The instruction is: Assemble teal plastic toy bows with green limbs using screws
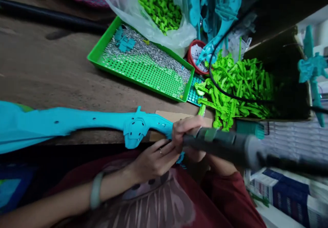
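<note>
A long turquoise plastic toy part [77, 120] lies along the table's near edge, with a raised panel [135, 127] near its right end. My left hand [156, 159], with a ring and a pale bracelet, is closed at that right end; its fingertips are partly hidden behind my other hand. My right hand [188, 132] is wrapped around the front of a dark electric screwdriver [220, 142], which is held nearly level and points left. The screwdriver's tip and the spot it meets are covered by my fingers. A small turquoise piece [180, 158] shows below my hands.
Behind lies a green tray [138, 81] of small screws and turquoise bits. Beyond are a plastic bag [176, 40] of green pieces and a red basket [191, 57]. Green parts [246, 84] spill from a box at right, with a black cable [211, 67] looping across. Cardboard [164, 113] lies near my hands.
</note>
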A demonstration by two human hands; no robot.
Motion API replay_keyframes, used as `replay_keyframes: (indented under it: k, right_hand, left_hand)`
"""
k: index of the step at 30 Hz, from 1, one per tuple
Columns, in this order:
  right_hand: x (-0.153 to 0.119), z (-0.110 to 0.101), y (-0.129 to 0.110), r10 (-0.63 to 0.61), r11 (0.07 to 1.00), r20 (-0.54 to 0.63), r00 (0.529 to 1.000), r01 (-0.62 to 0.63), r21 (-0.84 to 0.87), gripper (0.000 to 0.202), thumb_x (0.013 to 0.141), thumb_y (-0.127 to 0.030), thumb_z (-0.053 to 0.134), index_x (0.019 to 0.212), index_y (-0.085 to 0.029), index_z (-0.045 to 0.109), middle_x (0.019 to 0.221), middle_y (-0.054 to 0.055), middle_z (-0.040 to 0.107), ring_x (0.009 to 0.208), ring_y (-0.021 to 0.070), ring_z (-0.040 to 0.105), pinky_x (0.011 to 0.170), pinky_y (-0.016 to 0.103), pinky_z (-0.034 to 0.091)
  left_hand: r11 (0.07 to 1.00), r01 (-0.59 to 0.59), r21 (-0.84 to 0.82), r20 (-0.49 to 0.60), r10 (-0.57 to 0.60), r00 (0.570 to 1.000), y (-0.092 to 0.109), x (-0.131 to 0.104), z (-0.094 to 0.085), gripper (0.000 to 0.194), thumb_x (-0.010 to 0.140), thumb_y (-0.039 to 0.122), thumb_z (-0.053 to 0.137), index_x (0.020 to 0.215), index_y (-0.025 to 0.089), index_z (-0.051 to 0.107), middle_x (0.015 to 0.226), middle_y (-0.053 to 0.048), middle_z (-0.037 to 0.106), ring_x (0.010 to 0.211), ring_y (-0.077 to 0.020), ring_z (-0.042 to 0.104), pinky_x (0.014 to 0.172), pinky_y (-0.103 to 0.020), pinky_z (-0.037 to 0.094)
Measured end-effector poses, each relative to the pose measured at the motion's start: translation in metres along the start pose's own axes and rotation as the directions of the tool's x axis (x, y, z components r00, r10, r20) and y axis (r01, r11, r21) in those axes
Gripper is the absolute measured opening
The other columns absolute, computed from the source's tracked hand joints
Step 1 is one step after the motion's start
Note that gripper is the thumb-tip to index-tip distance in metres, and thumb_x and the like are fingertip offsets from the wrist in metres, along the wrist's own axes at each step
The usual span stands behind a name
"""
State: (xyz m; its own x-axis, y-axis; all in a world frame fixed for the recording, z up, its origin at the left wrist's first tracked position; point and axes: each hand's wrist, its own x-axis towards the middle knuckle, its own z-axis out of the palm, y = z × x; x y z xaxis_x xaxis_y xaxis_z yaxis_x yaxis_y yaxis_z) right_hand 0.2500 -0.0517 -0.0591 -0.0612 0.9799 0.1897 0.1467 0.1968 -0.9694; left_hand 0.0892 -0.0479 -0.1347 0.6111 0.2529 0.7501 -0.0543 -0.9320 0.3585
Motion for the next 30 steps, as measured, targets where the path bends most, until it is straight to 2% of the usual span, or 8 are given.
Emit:
replay_keyframes:
  k: [3,7,13,16,19,23,27,30]
  right_hand:
    - [0.021,-0.016,-0.016,-0.222,0.948,-0.248,0.943,0.269,0.172,0.027,0.088,-0.042,0.058,0.110,-0.030,0.049,0.055,-0.012,0.047,0.040,0.0089,0.049,0.039,0.019,0.043]
    - [0.057,-0.034,-0.028,-0.187,0.971,-0.629,0.755,0.239,-0.001,0.021,0.087,-0.037,0.057,0.102,-0.029,0.046,0.056,-0.011,0.045,0.042,0.0094,0.048,0.043,0.022,0.045]
    - [0.096,-0.050,0.014,-0.173,0.981,-0.608,0.775,0.080,-0.177,0.038,0.091,-0.054,0.054,0.104,-0.019,0.047,0.068,-0.015,0.043,0.055,-0.0011,0.048,0.054,0.014,0.044]
    - [0.069,-0.056,0.007,-0.315,0.919,-0.608,0.729,0.074,-0.388,0.047,0.087,-0.045,0.067,0.119,-0.018,0.046,0.092,-0.010,0.052,0.084,0.0010,0.055,0.076,0.015,0.050]
    - [-0.007,-0.048,-0.017,-0.443,0.854,-0.698,0.563,0.028,-0.520,0.036,0.092,-0.038,0.064,0.121,-0.023,0.050,0.109,0.002,0.055,0.098,0.0106,0.060,0.087,0.027,0.054]
    - [-0.116,-0.001,-0.012,-0.379,0.912,-0.916,0.135,-0.114,-0.394,0.011,0.096,-0.035,0.053,0.091,-0.025,0.052,0.081,-0.002,0.050,0.059,0.0085,0.052,0.056,0.025,0.048]
    - [-0.154,0.056,0.021,0.322,0.946,-0.842,0.433,-0.130,0.296,0.025,0.093,-0.046,0.054,0.093,-0.022,0.057,0.066,-0.005,0.055,0.043,0.0076,0.050,0.043,0.022,0.042]
    - [-0.146,0.072,0.028,0.462,0.842,-0.651,0.603,-0.068,0.535,0.034,0.090,-0.051,0.057,0.105,-0.020,0.057,0.068,-0.005,0.061,0.044,0.0080,0.054,0.043,0.021,0.044]
  left_hand:
    - [0.994,-0.070,0.080,0.194,0.054,0.980,-0.009,0.020,-0.005,0.039,0.096,0.004,0.041,0.127,0.011,0.064,0.133,-0.010,0.068,0.123,-0.0240,0.061,0.103,-0.040,0.048]
    - [0.958,-0.244,0.151,0.352,0.179,0.919,-0.023,0.042,0.003,0.039,0.095,0.003,0.040,0.126,0.008,0.064,0.130,-0.014,0.069,0.111,-0.0291,0.067,0.094,-0.045,0.052]
    - [0.925,-0.357,0.129,0.335,0.298,0.894,-0.032,0.035,0.006,0.034,0.096,0.008,0.048,0.127,0.007,0.062,0.130,-0.019,0.068,0.113,-0.0310,0.067,0.092,-0.043,0.050]
    - [0.923,-0.377,0.081,0.356,0.326,0.876,-0.032,0.035,-0.002,0.034,0.097,0.013,0.052,0.129,0.005,0.059,0.130,-0.020,0.068,0.111,-0.0331,0.068,0.090,-0.045,0.051]
    - [0.941,-0.339,-0.003,0.377,0.315,0.871,-0.030,0.043,-0.014,0.038,0.098,0.018,0.054,0.134,0.005,0.054,0.128,-0.022,0.068,0.114,-0.0338,0.067,0.089,-0.045,0.052]
    - [0.967,-0.238,-0.087,0.418,0.252,0.873,-0.027,0.057,-0.031,0.053,0.096,0.019,0.061,0.145,0.010,0.043,0.130,-0.023,0.067,0.118,-0.0334,0.066,0.094,-0.047,0.054]
    - [0.983,-0.128,-0.129,0.490,0.175,0.854,-0.023,0.070,-0.044,0.060,0.094,0.022,0.065,0.148,0.018,0.041,0.135,-0.020,0.064,0.123,-0.0321,0.064,0.099,-0.048,0.055]
    - [0.990,-0.077,-0.117,0.533,0.127,0.836,-0.020,0.080,-0.051,0.061,0.093,0.023,0.067,0.149,0.022,0.043,0.138,-0.016,0.062,0.126,-0.0301,0.062,0.104,-0.048,0.053]
